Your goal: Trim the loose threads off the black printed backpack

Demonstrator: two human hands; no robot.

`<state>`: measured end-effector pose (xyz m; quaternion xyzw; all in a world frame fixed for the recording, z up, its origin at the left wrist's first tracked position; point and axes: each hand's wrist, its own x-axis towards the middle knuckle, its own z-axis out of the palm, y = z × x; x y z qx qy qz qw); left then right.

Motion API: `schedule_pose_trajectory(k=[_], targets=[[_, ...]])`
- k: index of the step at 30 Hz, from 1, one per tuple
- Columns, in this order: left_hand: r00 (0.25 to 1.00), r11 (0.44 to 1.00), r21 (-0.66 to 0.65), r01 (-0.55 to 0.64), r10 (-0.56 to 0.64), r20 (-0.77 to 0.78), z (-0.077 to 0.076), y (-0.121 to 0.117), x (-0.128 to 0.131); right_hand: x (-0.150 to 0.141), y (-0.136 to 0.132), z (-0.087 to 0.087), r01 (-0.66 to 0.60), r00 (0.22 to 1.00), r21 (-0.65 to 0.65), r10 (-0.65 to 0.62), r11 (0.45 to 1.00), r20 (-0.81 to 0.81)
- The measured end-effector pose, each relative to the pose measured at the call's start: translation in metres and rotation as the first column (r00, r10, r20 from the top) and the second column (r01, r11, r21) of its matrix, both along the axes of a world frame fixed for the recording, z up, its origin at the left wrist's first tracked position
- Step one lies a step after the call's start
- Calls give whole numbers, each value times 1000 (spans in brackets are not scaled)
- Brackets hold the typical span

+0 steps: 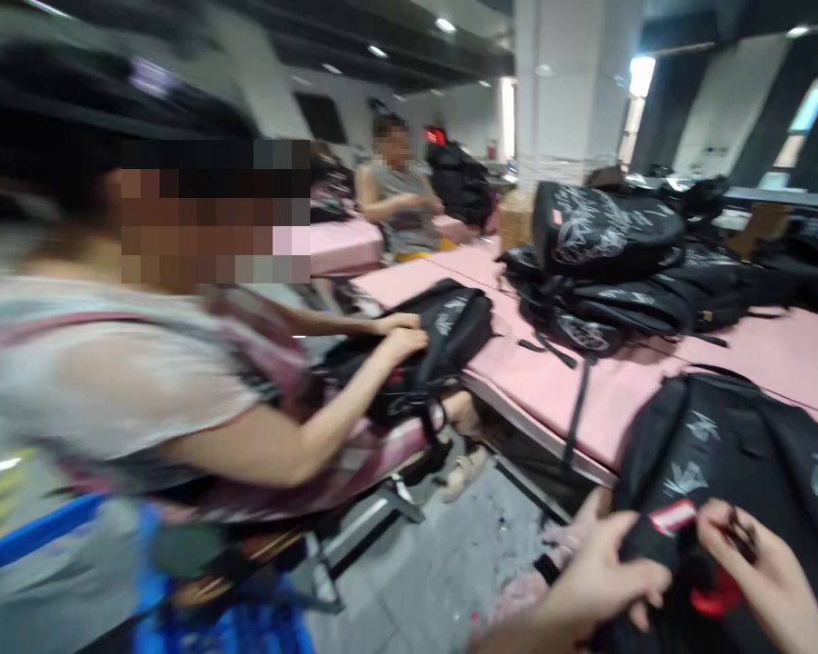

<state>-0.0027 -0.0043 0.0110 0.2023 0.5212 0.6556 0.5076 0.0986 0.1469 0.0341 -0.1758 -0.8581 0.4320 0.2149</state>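
At the bottom right, both my hands hold a black backpack (729, 454) printed with grey leaf shapes; it lies half on the pink table (627, 381). My left hand (603, 577) is closed around the bag's near edge beside a small red label (673, 515). My right hand (767, 568) pinches a dark part of the bag, with a red piece (715, 599) showing between the hands.
A co-worker sits close on my left, both hands on another black backpack (443, 331). A pile of black backpacks (613, 263) sits further along the pink table. A second person (399, 195) sits at the far end. A blue crate (224, 618) stands on the grey floor.
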Motion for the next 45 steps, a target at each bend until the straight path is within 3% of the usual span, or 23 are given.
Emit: schedule_pose_trajectory(k=[3, 7, 9, 13, 23, 28, 38, 45], targets=[[987, 997, 72, 34, -45, 157, -9, 2, -12, 1, 16, 4, 90, 996, -8, -91, 996, -23], [940, 985, 155, 79, -125, 318, -26, 2, -20, 11, 41, -4, 152, 988, 111, -148, 982, -39], [925, 984, 169, 54, -113, 362, -29, 1, -21, 14, 48, -6, 115, 991, 205, -99, 972, -88], [910, 981, 192, 23, -100, 402, -29, 1, -20, 8, 56, -4, -66, 985, 381, 120, 922, -121], [898, 971, 235, 51, -148, 415, -26, 3, -20, -15, 67, 11, -254, 948, 536, 316, 805, -25], [891, 968, 241, 64, -164, 423, -23, 4, -21, -18, 72, 19, -318, 928, 568, 371, 759, 24], [900, 954, 291, 73, -189, 394, -23, 6, -22, -19, 79, 26, -344, 916, 593, 399, 728, 41], [867, 921, 378, 97, -265, 422, -27, 6, -22, -23, 77, 22, -363, 902, 453, 428, 814, -47]])
